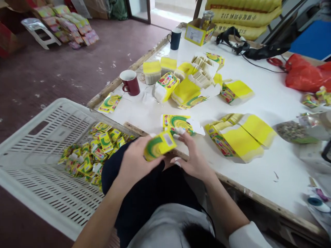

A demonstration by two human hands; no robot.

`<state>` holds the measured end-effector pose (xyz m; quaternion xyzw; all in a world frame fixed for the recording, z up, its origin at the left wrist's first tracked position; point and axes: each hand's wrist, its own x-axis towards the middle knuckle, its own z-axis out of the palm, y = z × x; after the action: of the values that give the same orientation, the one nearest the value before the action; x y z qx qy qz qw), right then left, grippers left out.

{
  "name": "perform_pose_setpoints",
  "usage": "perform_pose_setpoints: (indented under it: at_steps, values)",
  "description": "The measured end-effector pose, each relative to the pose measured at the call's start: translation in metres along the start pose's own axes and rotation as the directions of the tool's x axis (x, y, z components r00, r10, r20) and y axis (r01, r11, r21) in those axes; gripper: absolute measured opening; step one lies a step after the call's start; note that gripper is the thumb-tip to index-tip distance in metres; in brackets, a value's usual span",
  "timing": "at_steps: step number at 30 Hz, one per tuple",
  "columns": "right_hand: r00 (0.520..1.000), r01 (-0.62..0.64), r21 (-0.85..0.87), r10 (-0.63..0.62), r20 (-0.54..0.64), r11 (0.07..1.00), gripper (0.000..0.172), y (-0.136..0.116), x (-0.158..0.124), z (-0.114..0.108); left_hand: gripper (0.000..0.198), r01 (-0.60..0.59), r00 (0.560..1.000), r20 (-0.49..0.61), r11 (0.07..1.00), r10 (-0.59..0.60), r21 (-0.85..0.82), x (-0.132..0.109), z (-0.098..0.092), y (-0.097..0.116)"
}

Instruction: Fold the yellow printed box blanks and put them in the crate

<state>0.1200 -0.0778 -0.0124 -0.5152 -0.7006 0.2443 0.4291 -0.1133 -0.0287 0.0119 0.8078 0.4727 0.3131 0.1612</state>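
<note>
My left hand [134, 162] is closed round a small yellow and green box [160, 144], held just off the table's front edge. My right hand [192, 156] rests at that edge with its fingers spread, fingertips touching a flat yellow and green carton [178, 122] lying on the white table [271, 103]. Stacks of flat yellow cartons [240, 136] lie to the right of my hands.
A white slatted crate [38, 137] at my left holds several finished small boxes [95, 148]. Further back on the table stand a red mug [130, 82], a dark cup [176, 38], piles of cartons [191, 82] and a red plastic bag [305, 74]. Yellow sacks [245, 13] lie behind.
</note>
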Motion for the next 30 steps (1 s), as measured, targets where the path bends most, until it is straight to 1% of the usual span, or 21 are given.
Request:
perform_pose_setpoints:
  at_steps: [1, 2, 3, 4, 5, 6, 7, 8, 10, 12, 14, 17, 19, 21, 24, 26, 27, 28, 29, 30]
  values:
    - [0.999, -0.002, -0.073, -0.001, -0.039, 0.997, 0.074, 0.004, 0.005, -0.006, 0.062, 0.069, 0.994, -0.090, 0.995, -0.063, 0.066, 0.004, -0.009, -0.009]
    - [0.996, -0.014, -0.161, 0.000, -0.087, 0.987, 0.064, 0.010, 0.010, -0.013, 0.072, 0.155, 0.970, -0.208, 0.976, -0.122, 0.152, 0.007, -0.018, -0.018]
    - [0.991, -0.039, -0.252, 0.004, -0.136, 0.967, 0.052, 0.016, 0.016, -0.020, 0.090, 0.244, 0.933, -0.319, 0.945, -0.167, 0.220, 0.010, -0.027, -0.027]
    - [0.984, -0.078, -0.332, 0.019, -0.177, 0.940, 0.042, 0.024, 0.022, -0.026, 0.099, 0.305, 0.903, -0.380, 0.920, -0.199, 0.244, 0.013, -0.034, -0.034]
    - [0.979, -0.115, -0.393, 0.037, -0.202, 0.912, 0.036, 0.032, 0.028, -0.031, 0.101, 0.325, 0.885, -0.417, 0.915, -0.206, 0.238, 0.015, -0.038, -0.038]
    - [0.976, -0.150, -0.435, 0.062, -0.210, 0.888, 0.034, 0.040, 0.033, -0.034, 0.099, 0.319, 0.880, -0.427, 0.924, -0.206, 0.212, 0.015, -0.039, -0.041]
    - [0.974, -0.175, -0.459, 0.086, -0.208, 0.871, 0.032, 0.047, 0.037, -0.035, 0.091, 0.286, 0.889, -0.412, 0.944, -0.198, 0.164, 0.015, -0.038, -0.040]
    - [0.975, -0.188, -0.471, 0.105, -0.198, 0.862, 0.031, 0.051, 0.040, -0.035, 0.080, 0.240, 0.908, -0.376, 0.966, -0.187, 0.100, 0.013, -0.033, -0.038]
    - [0.976, -0.195, -0.476, 0.123, -0.178, 0.857, 0.026, 0.056, 0.044, -0.033, 0.058, 0.149, 0.950, -0.270, 0.987, -0.160, -0.059, 0.010, -0.018, -0.028]
    - [0.976, -0.197, -0.478, 0.126, -0.176, 0.856, 0.020, 0.055, 0.046, -0.031, 0.041, 0.101, 0.979, -0.154, 0.974, -0.134, -0.202, 0.006, -0.002, -0.018]
    - [0.976, -0.202, -0.485, 0.136, -0.167, 0.851, 0.016, 0.050, 0.047, -0.032, 0.033, 0.099, 0.990, -0.066, 0.950, -0.124, -0.297, 0.002, 0.012, -0.011]
    - [0.978, -0.205, -0.487, 0.155, -0.143, 0.849, 0.014, 0.044, 0.050, -0.033, 0.029, 0.187, 0.981, 0.035, 0.891, -0.189, -0.414, -0.006, 0.024, -0.007]
    - [0.977, -0.208, -0.468, 0.158, -0.144, 0.859, 0.014, 0.042, 0.052, -0.033, 0.028, 0.266, 0.963, 0.094, 0.822, -0.254, -0.504, -0.015, 0.031, -0.004]
    - [0.972, -0.218, -0.426, 0.157, -0.174, 0.878, 0.016, 0.039, 0.053, -0.032, 0.029, 0.323, 0.945, 0.153, 0.740, -0.290, -0.590, -0.025, 0.037, 0.001]
    - [0.958, -0.211, -0.345, 0.123, -0.259, 0.914, 0.018, 0.030, 0.048, -0.031, 0.032, 0.346, 0.937, 0.233, 0.605, -0.259, -0.717, -0.038, 0.051, 0.011]
    - [0.944, -0.185, -0.294, 0.086, -0.318, 0.938, 0.019, 0.019, 0.040, -0.029, 0.037, 0.329, 0.943, 0.254, 0.493, -0.215, -0.805, -0.042, 0.061, 0.017]
    - [0.944, -0.163, -0.256, 0.075, -0.322, 0.953, 0.019, 0.012, 0.035, -0.028, 0.044, 0.316, 0.946, 0.250, 0.426, -0.204, -0.848, -0.043, 0.066, 0.020]
    - [0.952, -0.140, -0.204, 0.075, -0.298, 0.969, 0.019, 0.005, 0.030, -0.025, 0.052, 0.293, 0.950, 0.228, 0.357, -0.211, -0.887, -0.043, 0.071, 0.023]
    - [0.966, -0.120, -0.140, 0.083, -0.244, 0.983, 0.018, -0.003, 0.024, -0.021, 0.061, 0.274, 0.947, 0.203, 0.295, -0.249, -0.915, -0.041, 0.075, 0.026]
    - [0.983, -0.104, -0.067, 0.092, -0.160, 0.992, 0.018, -0.010, 0.018, -0.016, 0.068, 0.263, 0.933, 0.182, 0.240, -0.311, -0.934, -0.040, 0.078, 0.029]
